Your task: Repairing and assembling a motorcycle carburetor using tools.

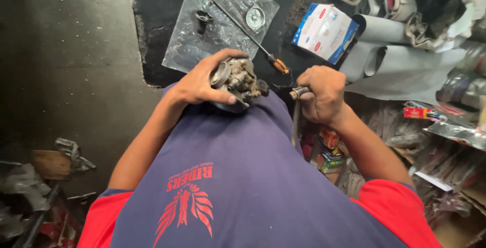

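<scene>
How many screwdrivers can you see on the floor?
1. The long screwdriver with the orange and black handle lies slanted across the clear plastic sheet, beyond the left hand. Others may be hidden in the clutter at right.

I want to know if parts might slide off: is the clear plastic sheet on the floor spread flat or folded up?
Spread flat. The plastic sheet lies open on the dark floor, with a round metal part and a screwdriver resting on it.

Dim left, sharp centre, blurred edges
</scene>
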